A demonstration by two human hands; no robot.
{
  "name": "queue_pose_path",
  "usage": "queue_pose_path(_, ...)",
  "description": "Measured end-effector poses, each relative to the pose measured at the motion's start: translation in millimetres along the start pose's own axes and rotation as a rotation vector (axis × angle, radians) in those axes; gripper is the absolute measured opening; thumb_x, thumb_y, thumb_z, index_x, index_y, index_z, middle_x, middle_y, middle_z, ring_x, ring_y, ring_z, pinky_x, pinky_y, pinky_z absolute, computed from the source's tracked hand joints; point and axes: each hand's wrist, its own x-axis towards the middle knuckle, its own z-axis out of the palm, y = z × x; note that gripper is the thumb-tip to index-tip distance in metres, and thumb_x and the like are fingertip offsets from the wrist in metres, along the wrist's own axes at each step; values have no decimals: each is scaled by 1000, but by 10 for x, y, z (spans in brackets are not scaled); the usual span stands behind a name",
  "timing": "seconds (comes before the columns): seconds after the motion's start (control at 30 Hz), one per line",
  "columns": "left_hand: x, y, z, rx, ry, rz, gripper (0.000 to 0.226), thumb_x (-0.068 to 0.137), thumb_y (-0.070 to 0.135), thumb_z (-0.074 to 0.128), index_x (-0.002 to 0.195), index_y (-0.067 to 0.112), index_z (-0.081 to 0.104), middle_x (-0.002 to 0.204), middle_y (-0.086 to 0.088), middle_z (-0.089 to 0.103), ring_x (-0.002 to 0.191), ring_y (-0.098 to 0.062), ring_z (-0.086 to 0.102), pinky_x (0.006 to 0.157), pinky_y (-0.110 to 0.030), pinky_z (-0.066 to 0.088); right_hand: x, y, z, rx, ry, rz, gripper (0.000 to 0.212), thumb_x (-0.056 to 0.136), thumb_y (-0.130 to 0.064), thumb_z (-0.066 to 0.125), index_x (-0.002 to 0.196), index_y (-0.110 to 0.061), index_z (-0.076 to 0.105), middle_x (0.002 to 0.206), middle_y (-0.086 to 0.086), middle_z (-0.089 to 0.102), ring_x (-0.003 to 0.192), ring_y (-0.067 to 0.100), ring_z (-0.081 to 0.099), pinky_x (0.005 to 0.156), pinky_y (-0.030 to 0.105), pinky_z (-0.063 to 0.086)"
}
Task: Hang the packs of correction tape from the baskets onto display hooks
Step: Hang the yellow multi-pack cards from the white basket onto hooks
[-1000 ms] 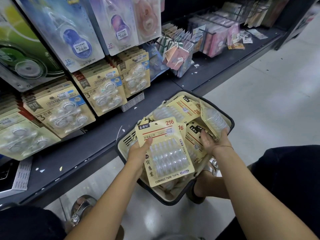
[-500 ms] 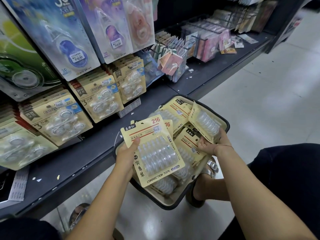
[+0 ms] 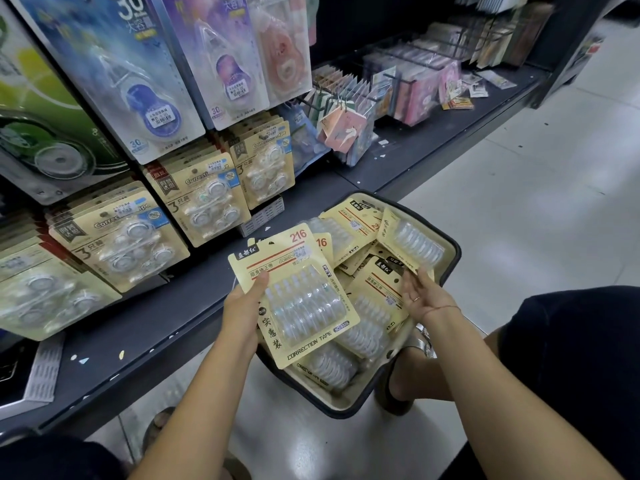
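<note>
Over the basket, with left hand clamped on pack at 1 edge, right hand slack: slip risk during lift.

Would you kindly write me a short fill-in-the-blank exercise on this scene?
The left hand holds a pack numbered ____.
Its English print reads CORRECTION ____.
The open right hand hovers over the ____ of packs.
Missing: 216; TAPE; basket.
</note>
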Motion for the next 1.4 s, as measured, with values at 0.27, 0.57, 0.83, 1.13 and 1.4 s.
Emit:
queue_pose_path(0.27, 98, 172, -180, -42, 67, 6, 18, 95, 37, 64, 108, 25, 67, 102, -2, 73, 86, -23, 69, 65, -35, 55, -308, 294, -181, -655, -240, -191, 15, 91, -1, 60, 106, 3, 61, 89, 12, 74, 79, 18, 74, 67, 21, 58)
queue_pose_path(0.57, 299, 165, -563, -67, 190, 2, 18, 96, 31, 64, 109, 19, 65, 99, -1, 70, 93, -25, 67, 83, -42, 54, -443, 429, -128, -1141, -435, 37, 42, 85, -17, 72, 124, -22, 56, 119, 1, 64, 111, 16, 60, 98, 38, 48)
queue_pose_path(0.83, 282, 116, -645, -93, 183, -44, 11, 93, 33, 67, 97, 23, 66, 106, -7, 73, 103, -32, 68, 96, -54, 52, -513, 612, 159, -1565, -359, -314, 39, 100, -33, 50, 66, -14, 51, 64, -2, 43, 62, 13, 40, 57, 24, 30)
queue_pose_path(1.13, -33, 763, -762, -30, 124, 184, 27, 92, 35, 68, 116, 22, 67, 111, -2, 73, 105, -28, 68, 92, -51, 54, -959, 400, 665, -1248, -387, -744, 41, 96, -27, 58, 82, 12, 54, 65, 8, 37, 61, 15, 33, 61, 30, 27)
queue_pose_path(1.4, -603, 2203, -1134, -145, 157, 577, 18, 92, 34, 68, 109, 25, 69, 98, 8, 77, 91, -14, 74, 71, -32, 59, -1915, 137, 2122, -1044, -668, -973, 18, 96, -24, 58, 89, -16, 72, 96, 15, 71, 86, 26, 63, 85, 42, 51)
